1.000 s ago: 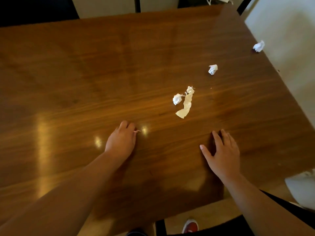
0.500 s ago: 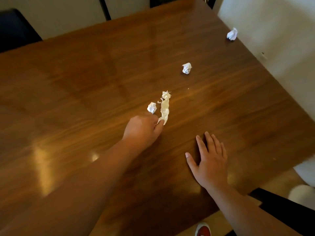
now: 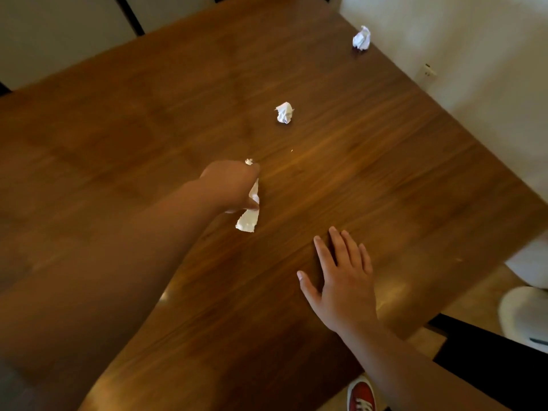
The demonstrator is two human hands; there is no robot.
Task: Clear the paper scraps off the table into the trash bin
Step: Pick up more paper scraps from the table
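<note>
My left hand (image 3: 229, 185) is closed around a long white paper strip (image 3: 248, 219) near the middle of the brown wooden table (image 3: 118, 129); the strip's lower end hangs out below my fingers and a small bit shows above them. A crumpled white paper ball (image 3: 284, 112) lies beyond it. Another crumpled ball (image 3: 361, 39) sits at the table's far right edge. My right hand (image 3: 341, 280) rests flat on the table with fingers spread, holding nothing. The small ball seen earlier beside the strip is hidden.
A white rounded object (image 3: 525, 315), possibly the bin, stands on the floor off the table's right corner. A pale wall (image 3: 474, 69) with an outlet (image 3: 427, 73) runs along the right side. My red shoe (image 3: 360, 396) shows below the near edge.
My left hand moved forward from the near part of the table to the paper strip and closed on it. The right hand stayed flat on the table.
</note>
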